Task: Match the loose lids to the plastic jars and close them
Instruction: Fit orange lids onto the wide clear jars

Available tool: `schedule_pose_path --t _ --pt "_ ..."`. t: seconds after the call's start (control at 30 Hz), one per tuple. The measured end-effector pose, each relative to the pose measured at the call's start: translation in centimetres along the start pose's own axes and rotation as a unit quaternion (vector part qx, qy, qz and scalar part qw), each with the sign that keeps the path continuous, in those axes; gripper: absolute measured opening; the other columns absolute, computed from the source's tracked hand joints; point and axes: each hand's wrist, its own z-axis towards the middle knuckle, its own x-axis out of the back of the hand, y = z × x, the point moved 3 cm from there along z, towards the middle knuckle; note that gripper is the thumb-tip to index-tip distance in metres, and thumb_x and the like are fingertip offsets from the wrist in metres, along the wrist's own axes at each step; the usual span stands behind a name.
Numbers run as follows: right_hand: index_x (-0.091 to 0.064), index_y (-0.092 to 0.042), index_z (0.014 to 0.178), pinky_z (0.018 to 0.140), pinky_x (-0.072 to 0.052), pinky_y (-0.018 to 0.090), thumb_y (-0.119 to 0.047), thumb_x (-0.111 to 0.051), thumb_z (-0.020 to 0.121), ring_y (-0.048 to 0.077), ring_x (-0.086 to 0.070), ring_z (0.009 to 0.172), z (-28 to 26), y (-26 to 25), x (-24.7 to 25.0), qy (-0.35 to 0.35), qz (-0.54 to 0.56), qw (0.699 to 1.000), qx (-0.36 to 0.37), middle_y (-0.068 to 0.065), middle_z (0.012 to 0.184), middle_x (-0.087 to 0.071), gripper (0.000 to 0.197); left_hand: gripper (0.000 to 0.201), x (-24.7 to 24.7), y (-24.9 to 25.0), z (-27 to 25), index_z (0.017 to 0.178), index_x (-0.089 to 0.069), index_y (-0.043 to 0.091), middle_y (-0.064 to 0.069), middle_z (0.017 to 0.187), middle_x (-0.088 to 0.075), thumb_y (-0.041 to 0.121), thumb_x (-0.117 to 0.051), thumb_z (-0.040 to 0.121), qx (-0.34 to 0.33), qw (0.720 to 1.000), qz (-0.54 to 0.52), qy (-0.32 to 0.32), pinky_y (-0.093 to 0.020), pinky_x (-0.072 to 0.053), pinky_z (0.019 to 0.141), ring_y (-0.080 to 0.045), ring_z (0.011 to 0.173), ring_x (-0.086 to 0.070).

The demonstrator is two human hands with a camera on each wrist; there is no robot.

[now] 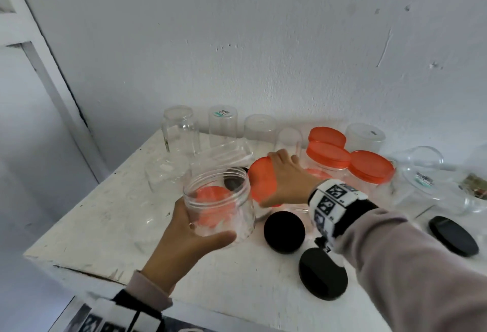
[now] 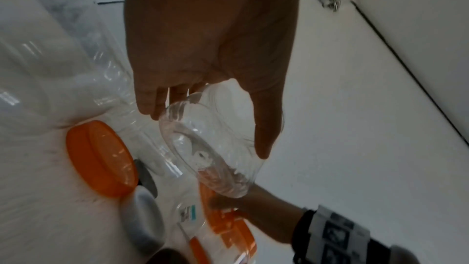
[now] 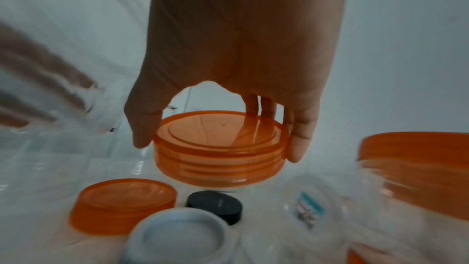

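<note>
My left hand point(image 1: 205, 226) grips a clear open jar point(image 1: 218, 205) above the white table point(image 1: 105, 221), mouth up and tilted. In the left wrist view the left hand point(image 2: 210, 127) holds this jar point(image 2: 215, 158) between thumb and fingers. Just right of the jar, my right hand point(image 1: 272, 180) grips an orange lid point(image 1: 261, 181) by its rim, tilted. The right wrist view shows the right hand point(image 3: 220, 144) with thumb and fingers around the orange lid point(image 3: 218, 160). A second loose orange lid point(image 3: 124, 204) lies on the table, seen through the jar in the head view.
Jars closed with orange lids point(image 1: 328, 157) stand behind my right hand. Several clear jars point(image 1: 180, 131) stand along the wall. Black lids point(image 1: 284, 231) point(image 1: 322, 273) point(image 1: 452, 235) lie near the front. A small black lid point(image 3: 215, 206) and a grey lid point(image 3: 177, 242) sit close by.
</note>
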Motion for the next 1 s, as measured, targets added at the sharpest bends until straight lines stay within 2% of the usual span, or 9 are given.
schedule_pose_path --t 0.07,0.13,0.2,0.3,0.47,0.63,0.73,0.8,1.0 --pt "-0.021 -0.01 0.141 0.099 -0.035 0.039 -0.051 -0.079 0.066 0.033 -0.031 0.124 -0.5 1.7 1.1 0.0 0.016 1.0 -0.026 0.006 0.134 -0.027 0.103 0.091 -0.8 -0.7 0.2 0.117 -0.039 0.04 0.023 0.115 -0.053 0.039 -0.087 0.04 -0.012 0.999 0.036 -0.01 -0.001 -0.041 0.071 0.02 0.096 -0.051" --pt "-0.015 -0.012 0.147 0.103 -0.032 0.044 -0.054 -0.077 0.068 0.037 -0.025 0.132 -1.0 3.1 2.0 -0.002 0.032 0.998 -0.047 0.007 0.142 -0.023 0.109 0.095 -1.5 -1.7 0.3 0.121 -0.035 0.04 0.025 0.115 -0.05 0.035 -0.086 0.041 -0.021 0.997 0.068 -0.024 0.002 -0.038 0.073 0.025 0.096 -0.046" --pt "-0.011 -0.023 0.149 0.105 -0.032 0.047 -0.053 -0.076 0.069 0.037 -0.024 0.135 -1.5 4.0 2.6 0.0 0.067 0.996 -0.056 0.005 0.143 -0.022 0.108 0.096 -2.3 -2.8 0.4 0.123 -0.035 0.038 0.021 0.119 -0.051 0.029 -0.088 0.043 -0.025 0.995 0.092 -0.044 0.0 -0.036 0.08 0.014 0.107 -0.048" --pt "-0.012 -0.04 0.147 0.104 -0.038 0.047 -0.052 -0.075 0.068 0.034 -0.035 0.129 -2.1 3.9 3.1 -0.008 0.12 0.992 -0.039 0.003 0.135 -0.028 0.102 0.101 -3.2 -4.3 0.7 0.134 -0.034 0.022 0.005 0.128 -0.046 0.019 -0.092 0.051 -0.028 0.985 0.165 -0.04 -0.023 -0.038 0.1 -0.013 0.12 -0.044" --pt "-0.013 -0.047 0.143 0.095 -0.043 0.04 -0.055 -0.076 0.066 0.024 -0.041 0.118 -2.9 0.6 2.3 -0.105 0.083 0.99 0.044 -0.002 0.128 -0.031 0.099 0.104 -4.2 -5.5 1.0 0.137 -0.032 0.018 0.003 0.132 -0.044 0.018 -0.091 0.051 -0.029 0.981 0.183 -0.053 -0.034 -0.037 0.106 -0.015 0.123 -0.042" --pt "-0.013 -0.051 0.142 0.098 -0.042 0.044 -0.055 -0.075 0.066 0.021 -0.036 0.12 -3.2 -2.7 0.6 -0.198 0.011 0.975 0.097 -0.005 0.13 -0.03 0.098 0.102 -5.2 -5.8 1.1 0.136 -0.031 0.021 0.004 0.13 -0.047 0.013 -0.088 0.053 -0.03 0.986 0.137 -0.085 -0.033 -0.043 0.102 -0.014 0.121 -0.046" --pt "-0.011 -0.052 0.142 0.097 -0.042 0.047 -0.055 -0.075 0.067 0.025 -0.035 0.125 -3.1 -4.0 -0.2 -0.226 -0.035 0.967 0.109 -0.002 0.136 -0.028 0.099 0.08 -5.6 -5.1 0.8 0.115 -0.047 0.04 0.01 0.111 -0.063 0.005 -0.085 0.053 -0.071 0.99 0.074 -0.096 -0.017 -0.05 0.085 -0.007 0.106 -0.059" --pt "-0.011 -0.052 0.142 0.095 -0.044 0.046 -0.055 -0.076 0.066 0.026 -0.037 0.125 -3.1 -4.6 -0.5 -0.238 -0.054 0.963 0.112 -0.002 0.135 -0.029 0.1 0.077 -5.7 -5.0 0.4 0.109 -0.05 0.046 0.018 0.11 -0.064 0.004 -0.083 0.054 -0.077 0.992 0.038 -0.089 -0.014 -0.049 0.082 0.0 0.104 -0.059" --pt "-0.012 -0.053 0.142 0.093 -0.045 0.053 -0.049 -0.08 0.063 0.028 -0.037 0.125 -3.2 -5.7 -0.8 -0.252 -0.094 0.956 0.118 -0.002 0.134 -0.029 0.103 0.103 -5.8 -6.2 -0.3 0.135 -0.032 0.026 0.005 0.128 -0.054 0.017 -0.087 0.049 -0.016 0.997 -0.028 -0.063 -0.035 -0.046 0.101 -0.008 0.117 -0.053"
